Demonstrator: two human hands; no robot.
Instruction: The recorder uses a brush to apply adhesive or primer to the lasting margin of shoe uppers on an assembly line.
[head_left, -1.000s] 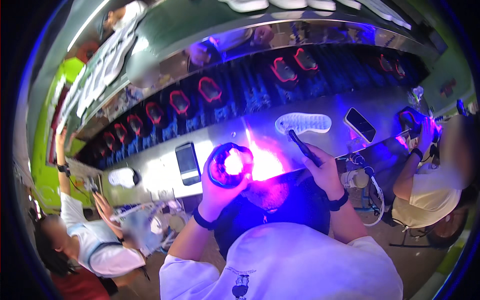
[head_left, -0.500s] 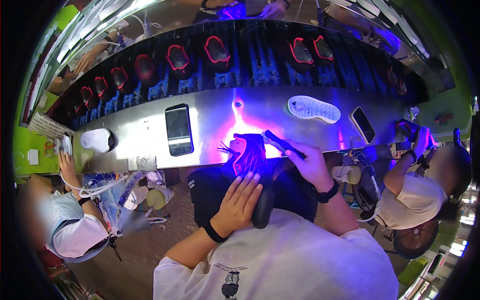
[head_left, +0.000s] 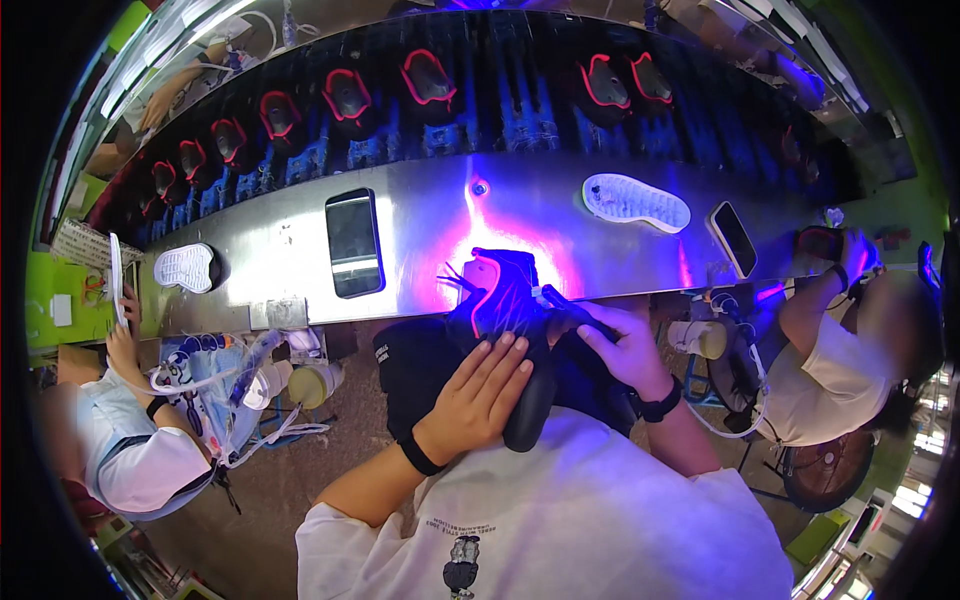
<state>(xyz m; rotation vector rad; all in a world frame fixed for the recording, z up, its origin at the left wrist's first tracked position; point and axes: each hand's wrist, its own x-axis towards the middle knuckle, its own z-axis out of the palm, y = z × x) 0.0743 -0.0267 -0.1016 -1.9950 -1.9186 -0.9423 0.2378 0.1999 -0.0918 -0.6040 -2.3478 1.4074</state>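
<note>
A dark shoe (head_left: 512, 330) with a black sole lies in my lap at the near edge of the steel workbench (head_left: 420, 235), lit purple. My left hand (head_left: 478, 390) rests flat on its side, fingers spread against the sole. My right hand (head_left: 622, 345) grips a dark pen-shaped tool (head_left: 560, 300) whose tip sits at the shoe's upper. Loose laces stick out toward the bench.
A black phone (head_left: 354, 243) and a second phone (head_left: 733, 238) lie on the bench, with a white sole (head_left: 636, 201) and another white sole (head_left: 187, 267). Dark shoes with red rims (head_left: 430, 78) ride the conveyor behind. Seated people work at left (head_left: 130, 440) and right (head_left: 850, 340).
The shoe came down from over the bench into my lap, its bright glow gone. My left hand shifted from cupping it to lying flat on its side.
</note>
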